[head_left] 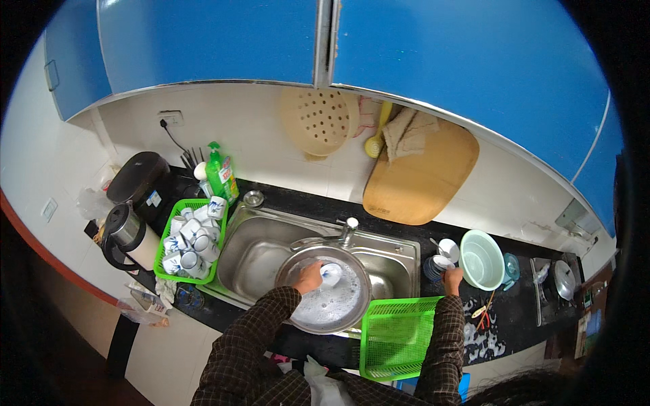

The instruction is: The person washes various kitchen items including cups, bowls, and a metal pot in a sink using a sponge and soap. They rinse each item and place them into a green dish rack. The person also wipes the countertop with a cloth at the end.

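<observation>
My left hand (pixel 309 277) grips a white cup with blue decoration (pixel 331 274), tilted over soapy water in a round metal basin (pixel 367 299) set on the sink. Off to the right, my right hand (pixel 452 280) touches the stack of small blue-and-white bowls (pixel 435 266) on the black counter; its fingers are partly hidden, so its grip is unclear. A green plastic basket (pixel 373 350) with nothing in it lies between the basin and my right forearm. Left of the sink, another green basket (pixel 163 254) holds several white cups with blue patterns.
The faucet (pixel 348 231) reaches over the basin's back rim. A pale green plastic basin (pixel 481 260) stands right of the bowls, near a peeler-like tool (pixel 478 311) and foam on the counter. A green soap bottle (pixel 221 175) and an electric kettle (pixel 129 236) are at the left.
</observation>
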`<state>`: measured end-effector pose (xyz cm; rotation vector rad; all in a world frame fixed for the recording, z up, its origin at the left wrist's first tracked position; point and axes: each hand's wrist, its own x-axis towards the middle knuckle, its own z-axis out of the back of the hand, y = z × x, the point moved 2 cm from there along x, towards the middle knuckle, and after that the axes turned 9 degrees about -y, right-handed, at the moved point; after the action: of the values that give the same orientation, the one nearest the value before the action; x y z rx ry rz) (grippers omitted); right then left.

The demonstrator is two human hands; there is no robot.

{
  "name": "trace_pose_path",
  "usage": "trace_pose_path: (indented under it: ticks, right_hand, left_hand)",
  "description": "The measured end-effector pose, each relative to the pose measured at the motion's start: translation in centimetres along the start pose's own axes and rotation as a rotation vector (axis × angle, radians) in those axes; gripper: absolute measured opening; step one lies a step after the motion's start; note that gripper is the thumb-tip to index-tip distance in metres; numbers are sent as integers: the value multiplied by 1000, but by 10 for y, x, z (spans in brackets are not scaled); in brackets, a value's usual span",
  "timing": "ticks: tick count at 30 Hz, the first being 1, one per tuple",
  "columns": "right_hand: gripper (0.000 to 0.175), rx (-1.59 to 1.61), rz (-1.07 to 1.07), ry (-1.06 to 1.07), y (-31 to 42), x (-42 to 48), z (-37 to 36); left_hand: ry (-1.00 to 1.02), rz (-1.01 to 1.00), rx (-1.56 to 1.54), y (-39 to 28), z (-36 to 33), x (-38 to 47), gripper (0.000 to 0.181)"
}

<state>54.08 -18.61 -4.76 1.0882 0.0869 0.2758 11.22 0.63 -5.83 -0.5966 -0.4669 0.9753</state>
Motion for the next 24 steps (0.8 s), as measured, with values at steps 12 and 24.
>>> trace_pose_path:
  ticks: [12,24]
  right_hand:
    - [51,-88,799,649,163,-184,-38]
    - [17,-183,698,147,136,-150,-24]
  left_hand:
    - [-144,-406,-165,-64,69,-12,30]
    - [485,-218,182,-19,12,-20,64]
